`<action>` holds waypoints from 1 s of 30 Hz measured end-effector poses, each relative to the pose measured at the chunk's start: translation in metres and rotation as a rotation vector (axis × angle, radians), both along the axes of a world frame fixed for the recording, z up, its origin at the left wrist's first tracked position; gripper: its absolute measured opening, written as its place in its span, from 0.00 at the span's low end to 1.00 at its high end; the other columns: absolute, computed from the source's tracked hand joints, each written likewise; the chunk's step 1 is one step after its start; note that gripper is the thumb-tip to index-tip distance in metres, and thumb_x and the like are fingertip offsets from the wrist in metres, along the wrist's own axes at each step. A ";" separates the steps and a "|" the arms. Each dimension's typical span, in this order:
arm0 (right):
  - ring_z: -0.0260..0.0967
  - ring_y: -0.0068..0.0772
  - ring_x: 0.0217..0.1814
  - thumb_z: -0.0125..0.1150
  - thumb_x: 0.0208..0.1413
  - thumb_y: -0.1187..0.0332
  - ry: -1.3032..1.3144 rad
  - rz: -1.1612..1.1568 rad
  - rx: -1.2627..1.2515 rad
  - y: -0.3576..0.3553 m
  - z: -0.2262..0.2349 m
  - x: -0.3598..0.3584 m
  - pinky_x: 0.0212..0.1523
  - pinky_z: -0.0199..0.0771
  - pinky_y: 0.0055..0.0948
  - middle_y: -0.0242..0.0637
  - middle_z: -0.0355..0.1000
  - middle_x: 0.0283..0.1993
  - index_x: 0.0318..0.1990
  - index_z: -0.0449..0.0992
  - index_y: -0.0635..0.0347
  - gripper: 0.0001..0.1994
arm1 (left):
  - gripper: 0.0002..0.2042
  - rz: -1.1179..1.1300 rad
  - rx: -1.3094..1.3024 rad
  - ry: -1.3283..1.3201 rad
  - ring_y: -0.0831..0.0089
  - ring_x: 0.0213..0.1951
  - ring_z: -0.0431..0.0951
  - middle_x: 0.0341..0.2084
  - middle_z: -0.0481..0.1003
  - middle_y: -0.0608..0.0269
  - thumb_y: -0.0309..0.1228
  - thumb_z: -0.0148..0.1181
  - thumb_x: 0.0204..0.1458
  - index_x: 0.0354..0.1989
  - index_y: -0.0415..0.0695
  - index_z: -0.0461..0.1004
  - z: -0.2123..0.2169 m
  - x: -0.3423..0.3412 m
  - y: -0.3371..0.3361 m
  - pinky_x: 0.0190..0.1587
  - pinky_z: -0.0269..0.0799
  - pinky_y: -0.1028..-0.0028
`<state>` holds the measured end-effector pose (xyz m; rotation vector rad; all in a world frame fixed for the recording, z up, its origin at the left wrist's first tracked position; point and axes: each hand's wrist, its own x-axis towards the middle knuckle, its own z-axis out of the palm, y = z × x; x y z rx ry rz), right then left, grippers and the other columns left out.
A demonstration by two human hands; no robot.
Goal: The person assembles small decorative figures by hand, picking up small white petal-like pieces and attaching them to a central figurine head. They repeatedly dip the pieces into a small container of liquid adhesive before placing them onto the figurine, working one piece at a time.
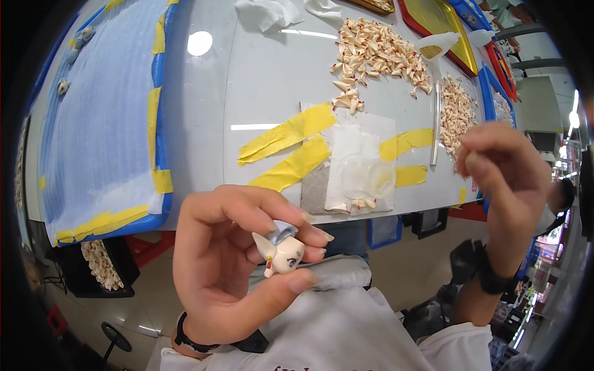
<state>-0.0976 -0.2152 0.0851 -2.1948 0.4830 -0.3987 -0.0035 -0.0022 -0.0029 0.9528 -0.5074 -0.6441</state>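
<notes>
My left hand (229, 260) grips a small figurine head (286, 255) between thumb and fingers, above my lap. The head has a pale face, grey-blue hair, one pointed ear and a red and yellow earring. My right hand (510, 173) is raised at the right, beside a pile of small cream ear-shaped pieces (456, 108). Its thumb and forefinger are pinched together; whatever is between them is too small to make out. In front of me, a clear shallow dish (365, 176) sits on a white pad, with a few ear-shaped pieces (364, 203) at its near edge.
A larger heap of red-tipped ear-shaped pieces (377, 55) spreads across the far table. Yellow tape (288, 133) crosses the board by the pad. On the left is a blue-lined tray (111, 136) with several figurine heads. A plastic squeeze bottle (438, 44) lies near a gold tray (442, 21).
</notes>
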 end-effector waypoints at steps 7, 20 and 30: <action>0.65 0.27 0.32 0.57 0.40 0.84 -0.122 0.050 -0.010 0.010 -0.022 -0.008 0.34 0.65 0.22 0.39 0.67 0.29 0.29 0.69 0.67 0.07 | 0.21 -0.088 0.053 -0.538 0.64 0.37 0.72 0.37 0.65 0.50 0.19 0.63 0.37 0.40 0.42 0.61 -0.009 0.016 0.000 0.37 0.71 0.71; 0.64 0.30 0.31 0.59 0.30 0.87 -0.086 0.096 -0.471 0.033 -0.035 0.006 0.32 0.63 0.24 0.39 0.68 0.28 0.24 0.73 0.66 0.10 | 0.18 -0.155 0.066 -0.147 0.60 0.37 0.74 0.41 0.63 0.49 0.26 0.67 0.39 0.37 0.40 0.65 -0.004 0.007 -0.001 0.39 0.74 0.73; 0.60 0.23 0.31 0.62 0.41 0.76 -0.295 0.153 0.079 0.054 -0.038 -0.004 0.32 0.60 0.18 0.39 0.63 0.31 0.29 0.69 0.63 0.07 | 0.23 0.009 0.045 0.021 0.65 0.31 0.75 0.34 0.68 0.53 0.36 0.68 0.40 0.39 0.37 0.65 0.001 -0.012 -0.014 0.32 0.72 0.72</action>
